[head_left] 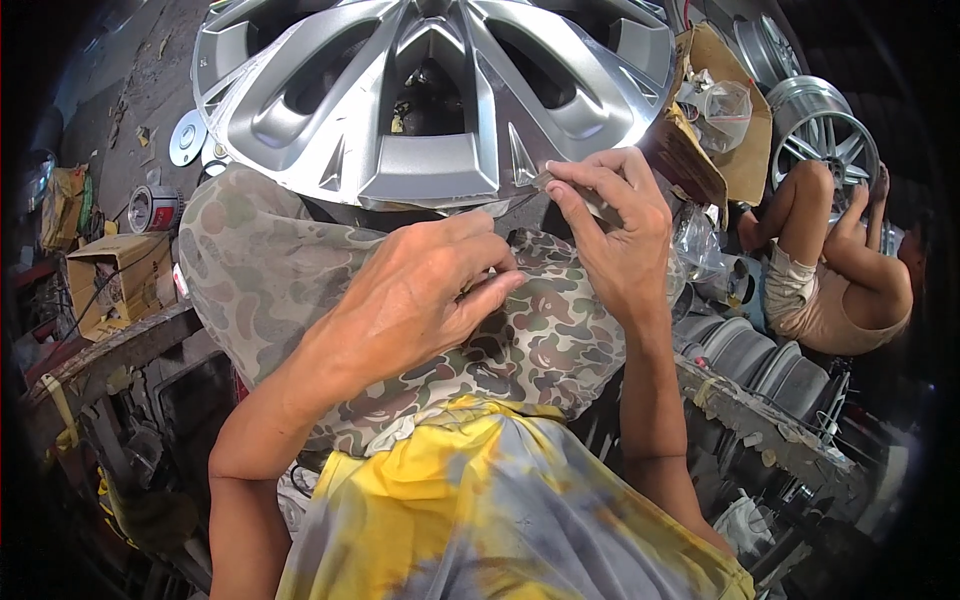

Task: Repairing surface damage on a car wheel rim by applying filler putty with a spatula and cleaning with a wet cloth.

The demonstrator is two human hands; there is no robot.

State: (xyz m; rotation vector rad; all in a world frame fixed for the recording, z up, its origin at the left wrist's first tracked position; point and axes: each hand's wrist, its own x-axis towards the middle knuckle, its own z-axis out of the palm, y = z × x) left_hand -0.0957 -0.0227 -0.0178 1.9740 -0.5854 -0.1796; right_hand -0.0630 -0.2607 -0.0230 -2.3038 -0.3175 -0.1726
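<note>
A large silver alloy wheel [430,165] lies in front of me, its near edge by my knees. Several broad spokes with dark gaps between them show on its face. At the near right part of the wheel, my right hand [622,225] pinches a small, thin greyish piece [543,180] between thumb and fingers; its kind is unclear. My left hand [430,275] hovers over my camouflage-patterned trousers [570,290], just short of the wheel's edge. Its fingers are curled and the thumb is drawn toward the index finger. Anything between them is too small to make out.
An open cardboard box [745,165] with plastic bags stands at right. Beyond it are more wheels [825,125] and a crouching person [830,260]. Stacked rims [765,365] lie lower right. At left are a smaller carton [125,275], a can [155,208] and a round cap [187,138].
</note>
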